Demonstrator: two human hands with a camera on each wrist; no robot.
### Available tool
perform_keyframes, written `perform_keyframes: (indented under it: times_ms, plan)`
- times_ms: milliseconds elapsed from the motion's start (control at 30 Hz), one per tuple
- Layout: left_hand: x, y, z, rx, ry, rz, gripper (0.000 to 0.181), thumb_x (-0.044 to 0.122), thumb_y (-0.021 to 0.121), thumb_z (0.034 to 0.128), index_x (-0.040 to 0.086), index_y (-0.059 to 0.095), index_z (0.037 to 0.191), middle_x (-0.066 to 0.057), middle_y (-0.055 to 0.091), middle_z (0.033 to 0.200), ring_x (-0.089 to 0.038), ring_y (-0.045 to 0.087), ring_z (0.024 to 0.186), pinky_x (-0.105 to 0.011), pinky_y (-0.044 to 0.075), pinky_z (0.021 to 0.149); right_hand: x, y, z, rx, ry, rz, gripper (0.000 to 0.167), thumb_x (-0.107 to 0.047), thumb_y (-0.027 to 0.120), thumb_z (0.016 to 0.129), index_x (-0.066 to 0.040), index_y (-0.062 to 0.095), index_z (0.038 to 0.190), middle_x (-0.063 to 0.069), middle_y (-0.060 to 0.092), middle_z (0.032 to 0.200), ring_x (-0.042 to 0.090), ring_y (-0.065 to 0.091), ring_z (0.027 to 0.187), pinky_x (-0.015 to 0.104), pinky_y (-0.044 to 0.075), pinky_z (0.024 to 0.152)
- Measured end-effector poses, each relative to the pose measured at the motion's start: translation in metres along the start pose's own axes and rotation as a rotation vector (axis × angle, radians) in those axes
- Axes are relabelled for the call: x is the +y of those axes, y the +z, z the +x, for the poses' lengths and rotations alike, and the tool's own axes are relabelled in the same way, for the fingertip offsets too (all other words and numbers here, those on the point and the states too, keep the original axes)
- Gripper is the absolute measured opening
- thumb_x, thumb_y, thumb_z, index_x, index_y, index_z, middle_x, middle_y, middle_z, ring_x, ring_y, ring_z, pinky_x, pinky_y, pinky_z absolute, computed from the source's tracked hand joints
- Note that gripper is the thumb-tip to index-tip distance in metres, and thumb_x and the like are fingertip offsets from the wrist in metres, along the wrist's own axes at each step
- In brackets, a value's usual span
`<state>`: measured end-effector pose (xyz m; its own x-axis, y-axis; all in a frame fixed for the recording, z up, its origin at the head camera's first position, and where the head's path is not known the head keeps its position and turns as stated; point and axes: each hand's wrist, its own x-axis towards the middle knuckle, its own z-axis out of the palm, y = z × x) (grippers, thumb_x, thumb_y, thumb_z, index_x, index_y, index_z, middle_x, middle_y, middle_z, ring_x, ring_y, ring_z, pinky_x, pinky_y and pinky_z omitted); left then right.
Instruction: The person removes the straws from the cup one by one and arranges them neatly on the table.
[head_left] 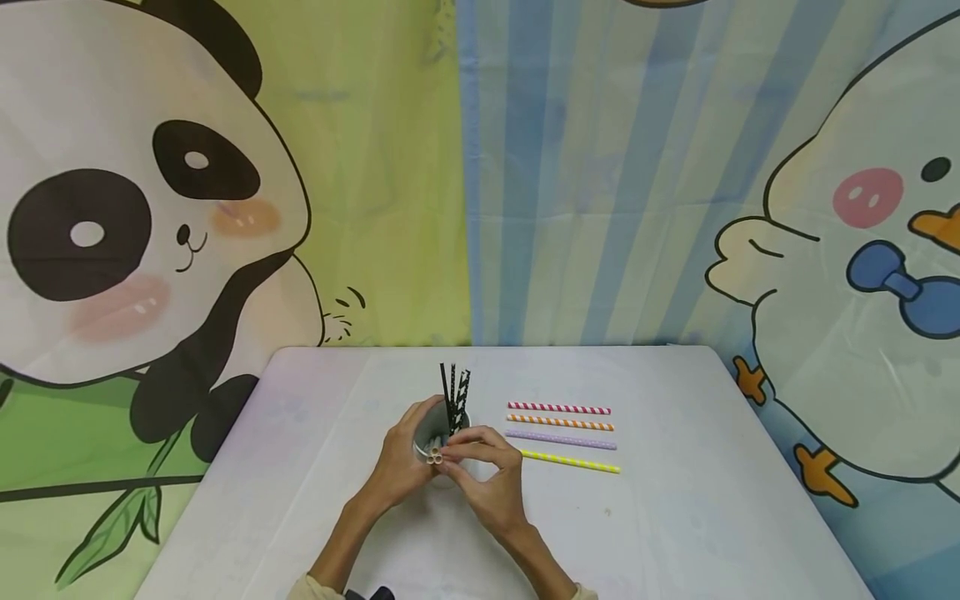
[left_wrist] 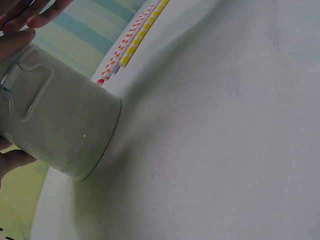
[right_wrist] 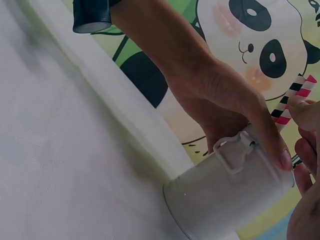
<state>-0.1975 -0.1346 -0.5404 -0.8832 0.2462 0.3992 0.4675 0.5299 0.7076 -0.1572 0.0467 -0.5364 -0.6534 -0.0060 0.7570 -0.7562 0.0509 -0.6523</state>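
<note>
My left hand [head_left: 401,458] grips a pale metal pail [left_wrist: 70,120], its fingers and thumb round the side near the rim. Several black-patterned paper straws [head_left: 452,404] stand in the pail, leaning on its far side. A bunch of straws [head_left: 434,457] leans over the near rim, open ends towards me. My right hand [head_left: 491,479] pinches at these ends with thumb and fingertips. Beside its thumb, the right wrist view shows a red-and-white striped straw [right_wrist: 304,92] and a black-and-white striped one [right_wrist: 287,100]. The pail hides the straws' lower parts.
To the right of the pail, four single straws lie in a row on the white table [head_left: 675,517]: red-striped [head_left: 558,408], orange-striped [head_left: 561,422], lavender [head_left: 562,439] and yellow [head_left: 573,462]. Behind the table hangs a cartoon-printed curtain [head_left: 390,167].
</note>
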Motion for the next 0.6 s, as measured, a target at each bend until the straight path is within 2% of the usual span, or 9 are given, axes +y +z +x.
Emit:
perform_keyframes:
  times_ms: [233,400,600]
  plan:
    - [0.003,-0.001,-0.002,0.002,-0.003,0.011,0.089,0.027,0.095,0.0796,0.017,0.054,0.158,-0.010,0.068,0.143,-0.029,0.073,0.115,-0.050,0.062,0.091,-0.006,0.000,0.003,-0.002,0.032,0.035,0.019,0.001,0.089,0.087,-0.010,0.087,0.102,0.015,0.080,0.106,0.021,0.076,0.097,0.027,0.058,0.094]
    - [0.004,-0.001,-0.002,0.005,-0.011,0.031,0.088,0.037,0.095,0.0819,0.019,0.054,0.158,-0.006,0.068,0.142,-0.023,0.072,0.116,-0.044,0.061,0.091,-0.014,-0.003,0.009,-0.011,0.063,0.071,0.015,0.001,0.087,0.089,-0.006,0.086,0.102,0.016,0.082,0.109,0.021,0.078,0.099,0.027,0.058,0.095]
    - [0.004,-0.001,-0.001,0.004,-0.015,0.025,0.091,0.035,0.096,0.0796,0.019,0.054,0.159,-0.009,0.068,0.142,-0.026,0.073,0.115,-0.048,0.061,0.092,-0.019,-0.007,0.013,-0.029,0.111,0.123,0.013,0.002,0.084,0.091,-0.001,0.084,0.104,0.013,0.084,0.103,0.020,0.079,0.101,0.029,0.060,0.094]
